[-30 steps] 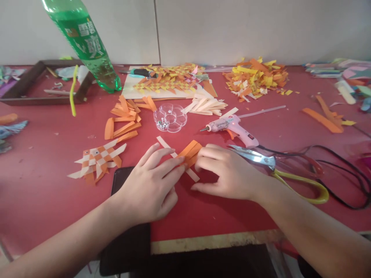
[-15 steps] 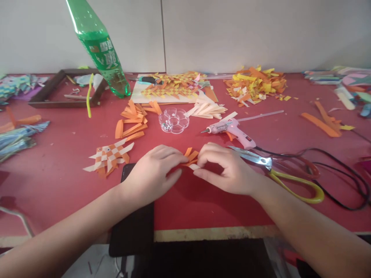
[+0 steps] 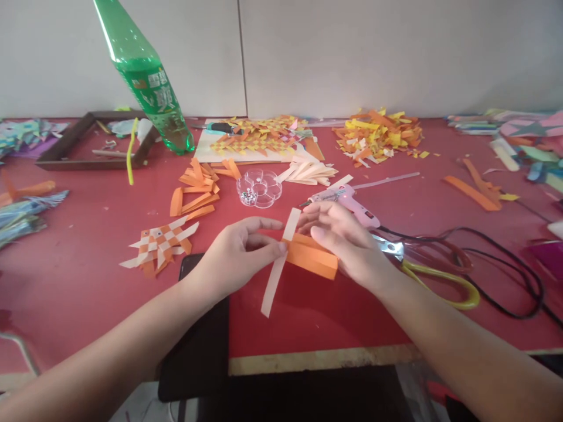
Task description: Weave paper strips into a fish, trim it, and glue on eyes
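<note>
Between finger and thumb, my left hand (image 3: 246, 252) pinches the left end of some orange paper strips (image 3: 312, 258), where a pale strip (image 3: 273, 282) crosses them at a slant. My right hand (image 3: 341, 237) is beside the right part of these strips, thumb raised and fingers apart behind them; it does not visibly grip them. A woven orange and white paper fish (image 3: 159, 246) lies to the left. Loose orange strips (image 3: 200, 190) and a pile of pale strips (image 3: 310, 169) lie beyond my hands, around a clear flower-shaped tray (image 3: 259, 189).
A pink glue gun (image 3: 358, 209) and yellow-handled scissors (image 3: 440, 287) lie at the right, near black cable loops. A green bottle (image 3: 153, 88) leans by a dark frame (image 3: 88, 163). Scraps (image 3: 380, 136) are heaped at the back. A dark flat object (image 3: 196, 346) overhangs the front edge.
The strips between my hands have turned, so the broad orange bands and long pale strip now show. My right hand's pinch has opened. The view has shifted slightly.
</note>
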`<action>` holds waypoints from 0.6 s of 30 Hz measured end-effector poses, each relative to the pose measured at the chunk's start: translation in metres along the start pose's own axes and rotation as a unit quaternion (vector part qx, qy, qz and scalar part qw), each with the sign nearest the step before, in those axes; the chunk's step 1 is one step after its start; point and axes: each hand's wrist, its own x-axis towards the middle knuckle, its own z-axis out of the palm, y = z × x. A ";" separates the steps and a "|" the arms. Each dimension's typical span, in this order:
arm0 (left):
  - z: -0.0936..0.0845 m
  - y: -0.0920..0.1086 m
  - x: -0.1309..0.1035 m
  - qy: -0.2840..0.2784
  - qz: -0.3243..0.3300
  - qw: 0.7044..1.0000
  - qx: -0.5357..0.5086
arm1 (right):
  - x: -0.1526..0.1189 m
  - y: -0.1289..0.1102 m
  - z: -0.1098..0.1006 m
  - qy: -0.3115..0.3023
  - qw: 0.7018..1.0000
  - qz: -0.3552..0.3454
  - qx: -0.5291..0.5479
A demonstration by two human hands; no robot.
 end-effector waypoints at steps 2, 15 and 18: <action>0.000 -0.003 0.002 0.028 0.015 0.999 0.011 | 0.002 0.002 -0.003 -0.005 1.000 0.027 0.000; 0.002 -0.029 -0.006 0.069 0.417 0.825 0.376 | 0.028 -0.017 -0.021 -0.039 0.895 -0.108 -0.432; 0.000 -0.034 -0.002 0.044 0.437 0.804 0.400 | 0.063 -0.023 -0.043 -0.028 0.819 -0.168 -0.548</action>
